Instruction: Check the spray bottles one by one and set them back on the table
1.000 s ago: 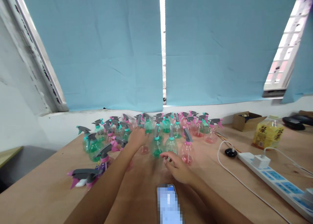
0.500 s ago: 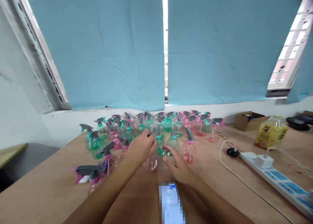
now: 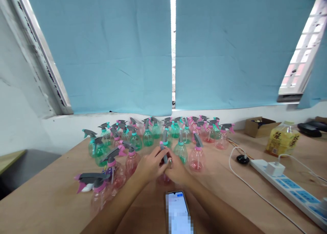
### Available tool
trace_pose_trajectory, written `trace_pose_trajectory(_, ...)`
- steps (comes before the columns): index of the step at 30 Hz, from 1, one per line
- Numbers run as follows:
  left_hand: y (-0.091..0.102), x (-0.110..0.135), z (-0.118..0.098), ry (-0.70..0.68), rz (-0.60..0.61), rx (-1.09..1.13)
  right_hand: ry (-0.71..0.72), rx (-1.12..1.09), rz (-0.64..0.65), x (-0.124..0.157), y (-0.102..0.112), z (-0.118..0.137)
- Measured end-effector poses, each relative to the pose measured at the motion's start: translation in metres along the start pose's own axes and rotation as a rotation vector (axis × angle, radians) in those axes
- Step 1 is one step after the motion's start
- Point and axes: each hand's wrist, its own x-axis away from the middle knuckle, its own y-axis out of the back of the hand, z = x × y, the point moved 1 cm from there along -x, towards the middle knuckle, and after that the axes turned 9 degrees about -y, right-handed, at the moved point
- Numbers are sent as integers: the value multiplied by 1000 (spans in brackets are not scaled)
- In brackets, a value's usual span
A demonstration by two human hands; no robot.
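Between my hands stands a pink spray bottle with a grey spray head; its neck is mostly hidden by my fingers. My left hand is closed round the spray head. From the other side, my right hand wraps round the neck area, its fingers meeting the left ones. Beside the right hand is a green spray bottle, and past it a pink one. Left of my hands, a pink spray bottle stands close to the left wrist. A lit phone lies below the hands, partly pixelated.
Several more pink and green spray bottles crowd the back of the table. A front-left pink bottle stands near my left forearm. At right are a power strip, a white cable, a black disc, a yellow-labelled jug and a cardboard box.
My left hand has come down and nearer with the pink spray bottle. My right hand, open and apart before, has closed in on the bottle.
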Motion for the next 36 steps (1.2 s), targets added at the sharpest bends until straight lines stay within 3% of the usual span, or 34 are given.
trace_pose_trajectory(6,4,20,12,-12,-67,257,12,-72,39,-8,2,3)
trace_pose_trajectory(9,-7,31,19,156,-224,292,-17,-73,58,-12,4,3)
trace_pose_trajectory(11,-20,38,23,268,-251,363,-46,-116,68,-13,5,2)
trace_pose_trajectory(17,-69,59,40,448,-152,637,-99,-235,140,-12,6,-7)
trace_pose_trajectory(20,-82,65,44,492,-37,735,-111,-346,202,-14,7,-8)
trace_pose_trajectory(26,-80,65,41,515,13,776,-172,-490,252,-14,9,-7)
trace_pose_trajectory(36,-84,69,41,490,44,800,-146,-389,290,-16,12,-6)
